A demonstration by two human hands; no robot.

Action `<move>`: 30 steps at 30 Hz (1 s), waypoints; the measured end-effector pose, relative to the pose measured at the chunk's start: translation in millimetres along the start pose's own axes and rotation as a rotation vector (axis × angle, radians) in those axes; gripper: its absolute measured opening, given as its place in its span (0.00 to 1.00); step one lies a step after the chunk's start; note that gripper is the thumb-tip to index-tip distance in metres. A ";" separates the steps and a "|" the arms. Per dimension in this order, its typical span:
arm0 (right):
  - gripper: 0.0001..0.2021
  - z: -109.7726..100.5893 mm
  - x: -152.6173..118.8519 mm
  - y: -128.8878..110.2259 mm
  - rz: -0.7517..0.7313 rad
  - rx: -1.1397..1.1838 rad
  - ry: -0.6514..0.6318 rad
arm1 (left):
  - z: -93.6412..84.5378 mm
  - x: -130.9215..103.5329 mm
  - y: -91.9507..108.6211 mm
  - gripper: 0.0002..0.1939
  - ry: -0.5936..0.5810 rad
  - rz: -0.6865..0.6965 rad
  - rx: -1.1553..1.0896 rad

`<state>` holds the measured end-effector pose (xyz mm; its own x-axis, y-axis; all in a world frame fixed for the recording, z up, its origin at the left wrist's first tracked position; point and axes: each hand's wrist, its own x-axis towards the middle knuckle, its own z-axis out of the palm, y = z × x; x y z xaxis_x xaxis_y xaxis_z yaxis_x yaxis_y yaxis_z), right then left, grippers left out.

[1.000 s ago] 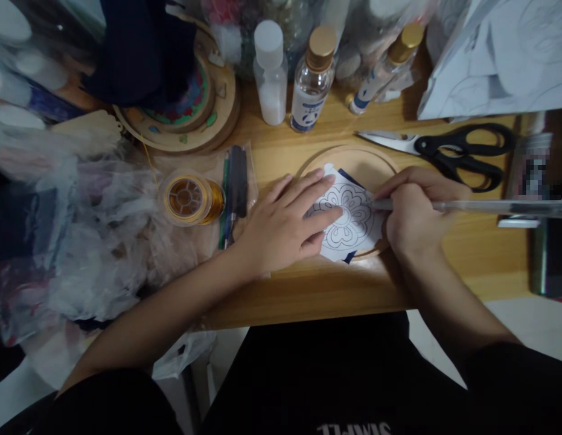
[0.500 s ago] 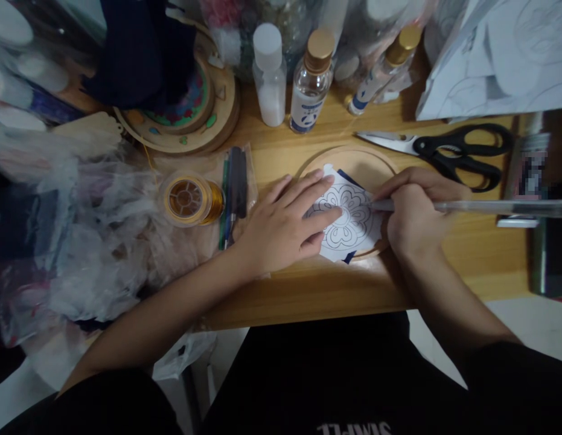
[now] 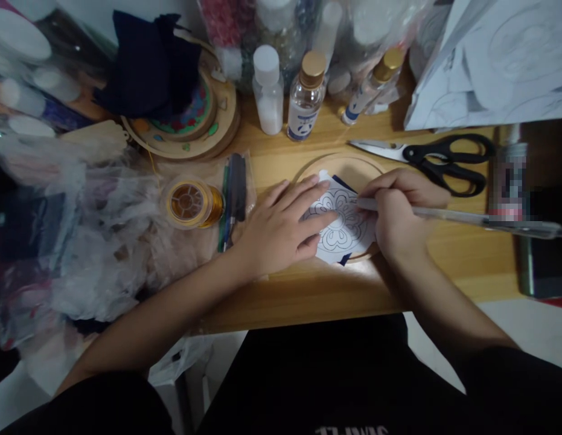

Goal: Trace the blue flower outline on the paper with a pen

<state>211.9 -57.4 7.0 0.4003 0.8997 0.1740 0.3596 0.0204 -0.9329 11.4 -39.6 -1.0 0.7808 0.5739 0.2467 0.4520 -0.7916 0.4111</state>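
A white paper (image 3: 338,232) printed with a flower pattern lies over dark blue fabric (image 3: 344,260), of which only corners show. Both rest on a round wooden board (image 3: 346,162). My left hand (image 3: 281,232) lies flat on the paper's left part, its fingers spread. In my right hand (image 3: 398,208) is a long clear-barrelled pen (image 3: 457,215), pinched near its tip. The tip is over the upper right petals of the pattern; whether it touches the paper I cannot tell.
Scissors (image 3: 425,154) lie behind my right hand. Several bottles, among them a gold-capped bottle (image 3: 306,99), stand at the back. Left are a spool of golden thread (image 3: 194,204), pens (image 3: 235,187) and crumpled plastic bags (image 3: 104,260). A dark phone-like object (image 3: 546,266) sits right.
My right hand and the pen tip have shifted left and slightly up over the pattern, and the pen's far end tilts lower. My left hand stays on the paper. The view has shifted slightly.
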 end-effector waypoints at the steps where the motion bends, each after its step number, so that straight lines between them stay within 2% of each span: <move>1: 0.10 0.7 -0.4 -0.5 0.003 -0.014 -0.035 | 0.1 0.1 0.0 0.17 -0.002 -0.003 -0.001; 3: 0.10 1.6 -0.8 -1.4 0.017 -0.041 -0.085 | 0.0 0.2 0.0 0.18 -0.011 -0.009 -0.004; 10: 0.10 2.1 -1.3 -4.2 0.018 -0.101 -0.116 | -2.1 1.4 0.1 0.17 -0.007 0.004 -0.009; 22: 0.09 1.3 -0.9 -4.8 0.000 -0.106 -0.120 | -2.5 1.7 1.7 0.17 -0.010 -0.012 -0.008; 30: 0.10 2.9 -0.9 -4.8 0.054 -0.092 -0.095 | -1.6 1.7 1.7 0.17 0.008 0.002 -0.001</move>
<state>207.4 -57.0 10.4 0.3410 0.9358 0.0899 0.4177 -0.0651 -0.9062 12.8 -39.6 1.5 0.7781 0.5744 0.2543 0.4503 -0.7923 0.4116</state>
